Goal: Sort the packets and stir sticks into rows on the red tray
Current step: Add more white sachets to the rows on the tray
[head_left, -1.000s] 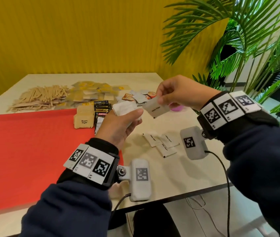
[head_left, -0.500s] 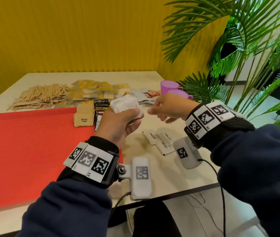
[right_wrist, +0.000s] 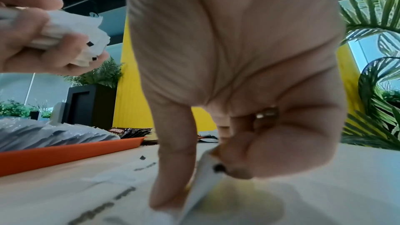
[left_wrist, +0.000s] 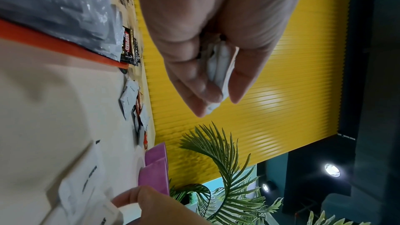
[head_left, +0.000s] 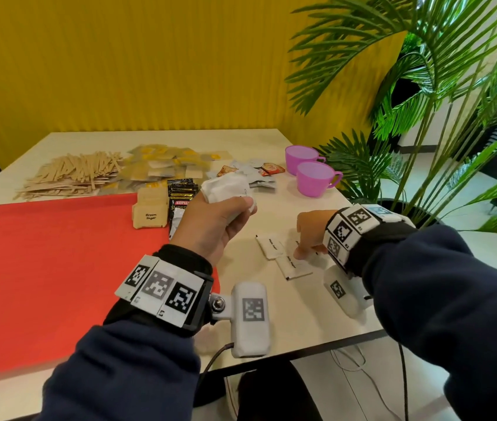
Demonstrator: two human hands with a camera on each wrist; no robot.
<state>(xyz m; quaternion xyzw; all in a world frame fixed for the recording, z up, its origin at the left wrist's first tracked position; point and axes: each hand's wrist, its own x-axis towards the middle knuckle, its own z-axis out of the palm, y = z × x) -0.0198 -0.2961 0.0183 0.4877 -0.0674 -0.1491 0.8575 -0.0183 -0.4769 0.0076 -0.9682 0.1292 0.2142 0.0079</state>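
My left hand hovers over the right edge of the red tray and grips a stack of white sugar packets; the left wrist view shows that stack squeezed between thumb and fingers. My right hand is down on the table among loose white sugar packets. In the right wrist view its thumb and fingers pinch one packet, tilting its edge up off the table. Brown sugar packets and black coffee sachets lie at the tray's far right corner.
Behind the tray lie a heap of wooden stir sticks, yellow-marked packets and small grey and red sachets. Two pink cups stand at the table's right edge, with a palm plant beyond. The table's front edge is close below my wrists.
My right hand brought a white packet to the left hand's stack, let it go, then dropped to the loose packets on the table. The left hand stayed raised with its stack.
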